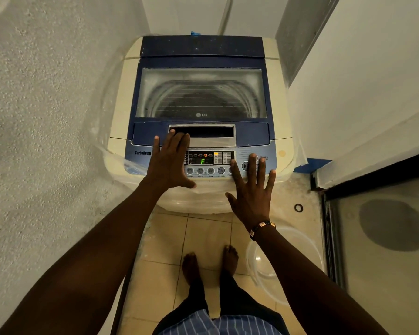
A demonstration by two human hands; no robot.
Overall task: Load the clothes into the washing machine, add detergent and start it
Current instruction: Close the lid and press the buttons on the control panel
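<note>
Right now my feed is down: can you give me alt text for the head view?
Seen from above, a top-loading washing machine stands with its lid closed and its display lit green. The left hand lies flat by the lid handle, and the right hand reaches over the buttons at the panel's right end. A clear plastic tub sits on the tiled floor.

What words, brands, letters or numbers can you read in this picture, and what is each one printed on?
"LG": on the washing machine lid.
"TurboDrum": on the control panel, left side.
"F": lit green on the display.
"POWER": beside the button under the right hand.
Labels under the round buttons: too small to read.
</note>
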